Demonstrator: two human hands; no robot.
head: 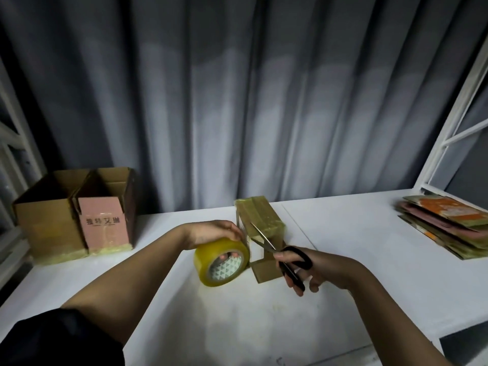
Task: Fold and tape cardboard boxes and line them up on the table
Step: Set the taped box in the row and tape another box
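Cardboard box [260, 223], taped glossy yellow on top, sits mid-counter [356, 247]. Left hand [211, 232] fingers curl round the tape roll [221, 261]; right hand [314, 269] grips black-handled scissors [280, 253], steel blades parted at the tape.

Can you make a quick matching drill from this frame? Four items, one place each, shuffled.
Items:
1. tape roll
2. scissors
3. open boxes
4. flat cardboard stack

Places:
A. far right of the table
B. gripped by the right hand
C. far left of the table, side by side
D. under the left hand, which grips it from above

Pairs: 1-D, 2-B, 3-C, 4-A
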